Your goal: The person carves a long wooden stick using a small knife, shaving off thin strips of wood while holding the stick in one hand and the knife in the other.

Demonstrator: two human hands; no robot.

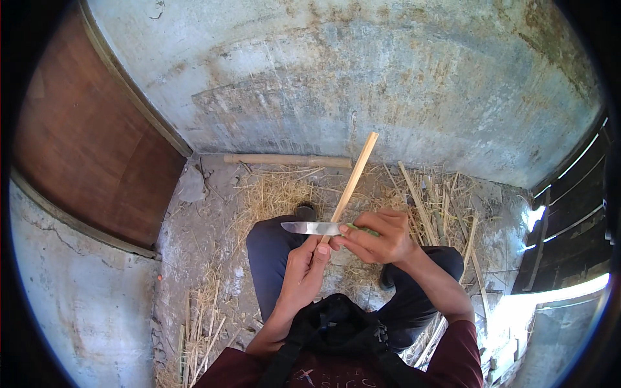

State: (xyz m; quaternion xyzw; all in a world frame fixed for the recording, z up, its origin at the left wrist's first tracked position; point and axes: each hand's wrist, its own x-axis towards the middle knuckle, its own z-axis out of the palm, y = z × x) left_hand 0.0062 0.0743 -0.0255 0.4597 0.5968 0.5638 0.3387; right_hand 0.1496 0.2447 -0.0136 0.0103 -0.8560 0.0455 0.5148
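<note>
A pale split-bamboo strip slants up and away from me, between my knees. My left hand is closed round its lower end, thumb along the near side. In my right hand is a knife with a green handle, mostly hidden by the fingers. Its steel blade points left and lies across the strip, just above my left fingers. The right thumb and fingertips are close to the strip; whether they press on it, I cannot tell.
Thin shavings cover the ground around my feet. Several bamboo strips lie to the right. A bamboo pole rests along the base of the stained wall. A brown door panel stands left, dark boards right.
</note>
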